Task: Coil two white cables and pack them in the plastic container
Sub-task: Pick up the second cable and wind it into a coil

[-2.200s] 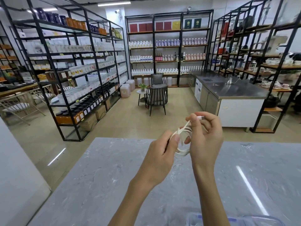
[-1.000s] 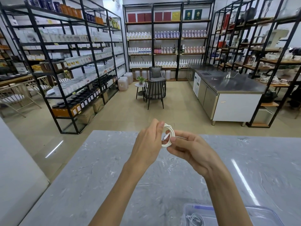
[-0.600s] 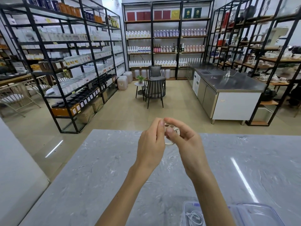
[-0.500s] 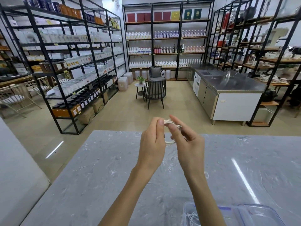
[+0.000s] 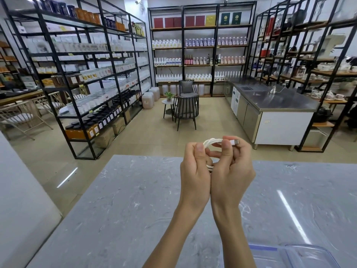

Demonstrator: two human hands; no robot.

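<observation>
Looked down on a grey stone table (image 5: 135,200): flat top spread below the fingers and out to both sides of them. Far edge sat right behind the fingers in this view, with floor past it. Judged room enough to swing either way.

Noted a clear plastic container (image 5: 289,255) on the near side of the fingers, low under the right forearm and cut off by the frame. Contents not readable.

Held both hands up off the table, heels touching. Left hand (image 5: 195,171) curled, thumb and fingers pinching the left side of the coil. Right hand (image 5: 231,171) curled, thumb and forefinger pinching the plug end.

Found the white cable (image 5: 211,141) wound into a small bundle of loops between the two thumbs, lower part hidden behind the fingers. Plug (image 5: 234,142) poked out just past the right fingertips.

Judged the cable light, soft and springy, likely to unwind if the pinch let go. Jacket probably slick. Best pinched across all loops at once, not carried by the plug. Plug neck rated the weak spot.
</observation>
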